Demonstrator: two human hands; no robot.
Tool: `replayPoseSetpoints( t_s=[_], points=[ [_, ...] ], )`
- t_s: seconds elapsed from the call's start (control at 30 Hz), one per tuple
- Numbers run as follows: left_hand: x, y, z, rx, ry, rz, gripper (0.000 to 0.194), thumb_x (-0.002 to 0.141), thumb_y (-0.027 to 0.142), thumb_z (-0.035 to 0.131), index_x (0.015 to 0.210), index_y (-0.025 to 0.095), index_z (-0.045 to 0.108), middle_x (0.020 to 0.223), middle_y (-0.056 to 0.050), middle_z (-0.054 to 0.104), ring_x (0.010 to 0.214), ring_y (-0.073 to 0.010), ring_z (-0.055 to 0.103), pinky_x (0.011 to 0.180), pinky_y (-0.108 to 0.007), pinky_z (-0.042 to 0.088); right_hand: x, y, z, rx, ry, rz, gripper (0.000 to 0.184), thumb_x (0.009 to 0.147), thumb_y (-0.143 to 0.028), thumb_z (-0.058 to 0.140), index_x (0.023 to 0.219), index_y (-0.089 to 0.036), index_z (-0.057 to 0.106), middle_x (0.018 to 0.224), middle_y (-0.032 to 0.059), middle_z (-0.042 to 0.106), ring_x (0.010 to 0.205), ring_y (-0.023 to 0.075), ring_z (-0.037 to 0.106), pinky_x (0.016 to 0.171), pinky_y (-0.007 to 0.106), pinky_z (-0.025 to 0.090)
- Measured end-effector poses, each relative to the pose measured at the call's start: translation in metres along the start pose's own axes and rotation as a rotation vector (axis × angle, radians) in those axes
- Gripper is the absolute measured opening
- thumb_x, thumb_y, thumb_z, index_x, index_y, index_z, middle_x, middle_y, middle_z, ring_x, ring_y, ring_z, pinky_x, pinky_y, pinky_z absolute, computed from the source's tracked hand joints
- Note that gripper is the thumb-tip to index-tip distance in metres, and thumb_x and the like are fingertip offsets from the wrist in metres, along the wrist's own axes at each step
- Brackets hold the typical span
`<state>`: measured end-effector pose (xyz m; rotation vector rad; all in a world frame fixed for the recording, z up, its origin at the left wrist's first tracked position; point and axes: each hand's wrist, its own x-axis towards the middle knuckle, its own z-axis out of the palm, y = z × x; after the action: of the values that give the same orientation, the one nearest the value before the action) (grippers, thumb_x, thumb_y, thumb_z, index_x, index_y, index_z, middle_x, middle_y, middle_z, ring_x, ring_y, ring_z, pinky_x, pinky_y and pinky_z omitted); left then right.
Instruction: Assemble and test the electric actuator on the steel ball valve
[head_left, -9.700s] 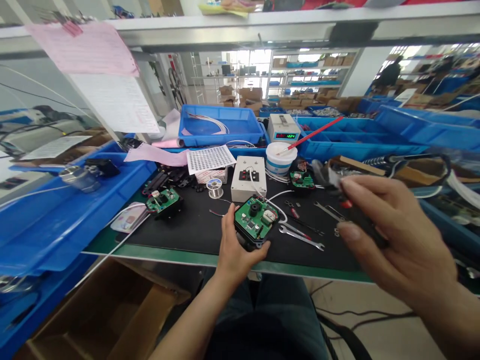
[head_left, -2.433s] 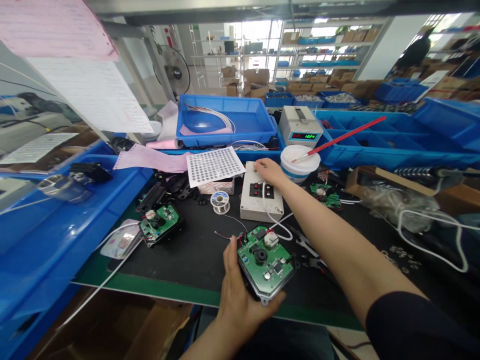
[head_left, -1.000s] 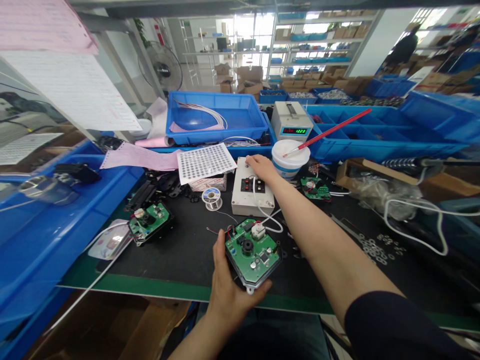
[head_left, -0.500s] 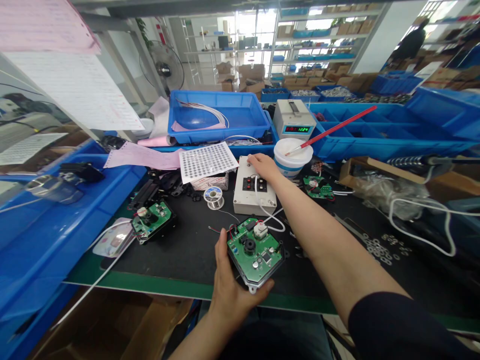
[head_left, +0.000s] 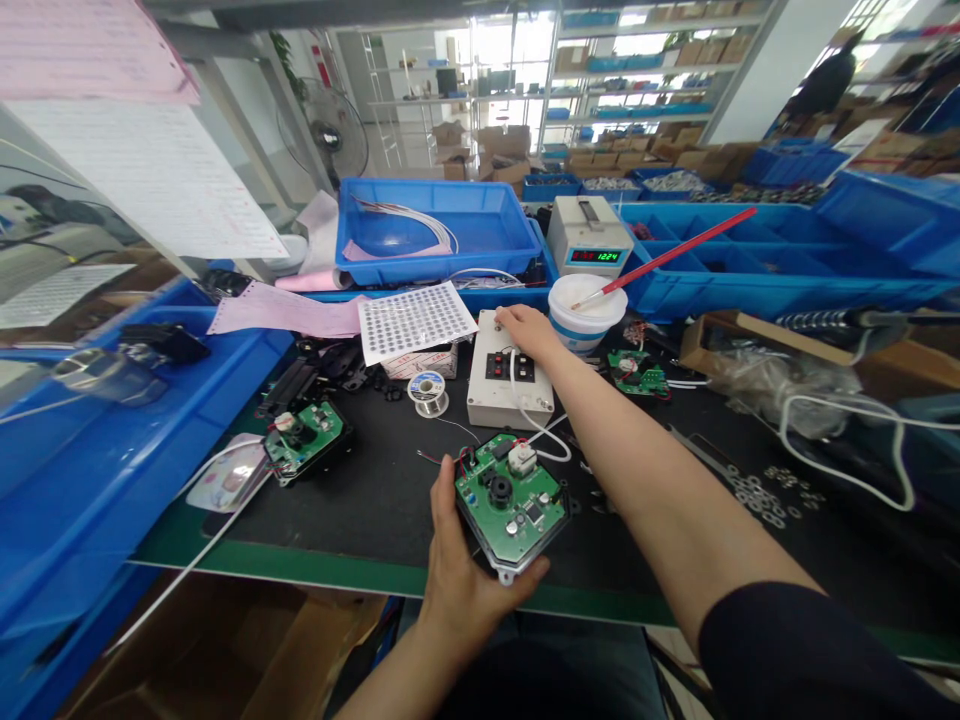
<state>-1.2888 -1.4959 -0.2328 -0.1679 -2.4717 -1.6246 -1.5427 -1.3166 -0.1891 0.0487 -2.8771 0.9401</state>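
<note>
Circuit board at bench edge

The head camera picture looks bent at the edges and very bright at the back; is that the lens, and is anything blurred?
Head view: wide lens bows the blue bins and shelf posts at the edges; the far windows are washed out by daylight; the circuit board in the left hand is sharp, as is the right hand on the white box.

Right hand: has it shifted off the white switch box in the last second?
No. The right hand rests at the far end of the white switch box, beside the white tub, as it did a second ago.
</note>
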Motion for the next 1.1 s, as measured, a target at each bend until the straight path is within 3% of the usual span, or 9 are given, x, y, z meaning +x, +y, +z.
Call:
replayPoseSetpoints(
  t_s=[0.8, 1.1],
  points=[
    [-0.0008, 0.0003, -0.0002, 0.004, 0.004, 0.006, 0.111, 0.065, 0.043, 0.078, 0.150, 0.019, 0.010, 0.150, -0.019, 0.029, 0.137, -0.0364, 0.035, 0.111, -0.052, 0.034, -0.0001, 0.0002, -0.0009, 0.010, 0.001, -0.005, 0.034, 0.106, -0.032, 0.043, 0.095, -0.013, 0.069, 0.109, 0.0082, 0.064, 0.105, 0.0215, 0.058, 0.096, 0.037, 0.041],
    [0.0001, -0.0026, 0.0013, -0.007, -0.006, -0.018, 0.115, 0.062, 0.036, 0.080, 0.149, 0.018, 0.008, 0.149, -0.020, 0.030, 0.136, -0.0367, 0.036, 0.111, -0.055, 0.032, 0.0021, 0.0008, -0.0011, 0.033, 0.007, -0.016, 0.034, 0.106, -0.028, 0.043, 0.091, -0.014, 0.070, 0.103, 0.0062, 0.067, 0.100, 0.0196, 0.061, 0.093, 0.033, 0.042]
  ],
)
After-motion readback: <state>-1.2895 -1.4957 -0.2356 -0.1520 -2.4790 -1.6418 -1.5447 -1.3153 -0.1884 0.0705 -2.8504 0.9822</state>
